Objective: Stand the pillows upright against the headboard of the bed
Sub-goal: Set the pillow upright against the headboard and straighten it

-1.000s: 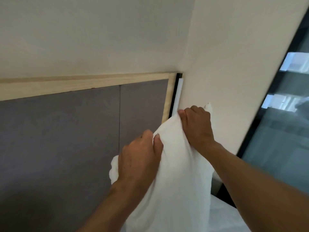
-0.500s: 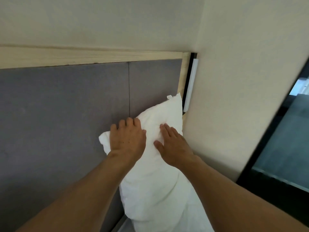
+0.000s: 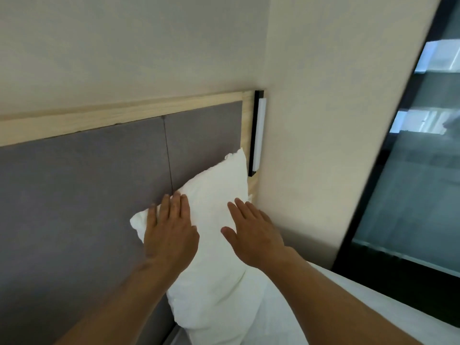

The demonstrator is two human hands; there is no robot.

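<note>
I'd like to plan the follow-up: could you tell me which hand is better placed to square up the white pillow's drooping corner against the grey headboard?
Probably the left hand: it lies flat beside the soft white pillow's low corner on the grey padded headboard. The right hand rests nearer the cream side wall.

The scene is viewed from head height, tilted, close to the padded headboard (image 3: 87, 195) and room corner.

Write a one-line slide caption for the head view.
Both open hands, left and right, press a white pillow against the grey headboard.
</note>
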